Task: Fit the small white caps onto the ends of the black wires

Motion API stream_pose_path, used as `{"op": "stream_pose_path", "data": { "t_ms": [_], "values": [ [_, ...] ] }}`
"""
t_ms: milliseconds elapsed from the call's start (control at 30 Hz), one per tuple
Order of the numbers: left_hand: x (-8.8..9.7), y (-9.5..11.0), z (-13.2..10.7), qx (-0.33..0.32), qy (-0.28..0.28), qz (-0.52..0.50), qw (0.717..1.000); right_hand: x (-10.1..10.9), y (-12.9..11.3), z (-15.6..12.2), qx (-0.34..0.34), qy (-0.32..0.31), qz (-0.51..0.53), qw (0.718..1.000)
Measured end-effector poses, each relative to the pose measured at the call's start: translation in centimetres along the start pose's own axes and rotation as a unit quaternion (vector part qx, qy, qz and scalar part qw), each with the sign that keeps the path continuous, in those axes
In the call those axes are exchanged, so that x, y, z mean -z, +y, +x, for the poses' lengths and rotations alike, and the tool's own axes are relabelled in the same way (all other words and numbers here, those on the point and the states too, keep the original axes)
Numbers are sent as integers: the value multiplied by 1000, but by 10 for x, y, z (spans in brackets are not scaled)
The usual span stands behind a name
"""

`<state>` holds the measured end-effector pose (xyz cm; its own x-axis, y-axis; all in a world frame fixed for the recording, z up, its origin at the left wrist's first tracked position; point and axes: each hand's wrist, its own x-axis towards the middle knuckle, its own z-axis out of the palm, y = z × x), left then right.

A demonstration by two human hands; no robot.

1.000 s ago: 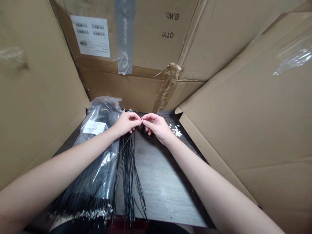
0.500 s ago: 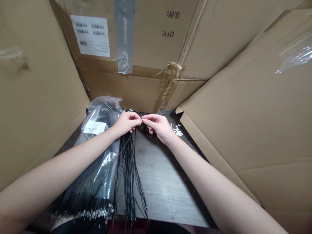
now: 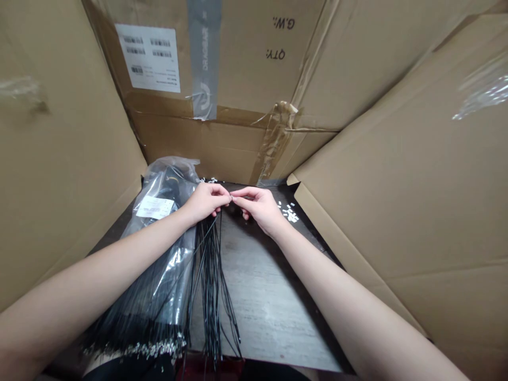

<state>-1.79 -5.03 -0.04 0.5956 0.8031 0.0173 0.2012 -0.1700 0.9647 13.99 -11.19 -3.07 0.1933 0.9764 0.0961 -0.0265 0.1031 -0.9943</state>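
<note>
My left hand [image 3: 205,202] is closed around the top of a bundle of thin black wires [image 3: 211,280], which hang down over the table edge side of the bag. My right hand [image 3: 256,207] meets the left at the fingertips. Its thumb and forefinger pinch something tiny at the wire ends, too small to identify. A clear plastic bag [image 3: 159,254] with a white label [image 3: 154,207] lies under my left forearm, packed with more black wires with metal ends [image 3: 135,349].
Several small white pieces [image 3: 291,214] lie on the dark wood-grain table [image 3: 270,312] to the right of my right hand. Large cardboard sheets [image 3: 397,159] and a taped carton [image 3: 206,143] wall the table at the back and sides.
The hands stay pinched together at the fingertips. My right hand's fingers have flattened slightly, and the view has shifted a little.
</note>
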Motion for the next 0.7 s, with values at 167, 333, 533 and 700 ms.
{"op": "stream_pose_path", "data": {
  "t_ms": [167,333,533,700],
  "values": [
    [-1,0,1,2,-5,6,1000,1,1,1,0,12,5,1000],
    [-2,2,1,15,-6,10,1000,-1,-1,0,-4,27,33,999],
    [-2,4,1,30,-6,2,1000,-1,-2,-1,-1,24,34,999],
    [-1,-1,2,11,-3,-16,1000,-1,-1,0,-2,23,23,999]
  ]
}}
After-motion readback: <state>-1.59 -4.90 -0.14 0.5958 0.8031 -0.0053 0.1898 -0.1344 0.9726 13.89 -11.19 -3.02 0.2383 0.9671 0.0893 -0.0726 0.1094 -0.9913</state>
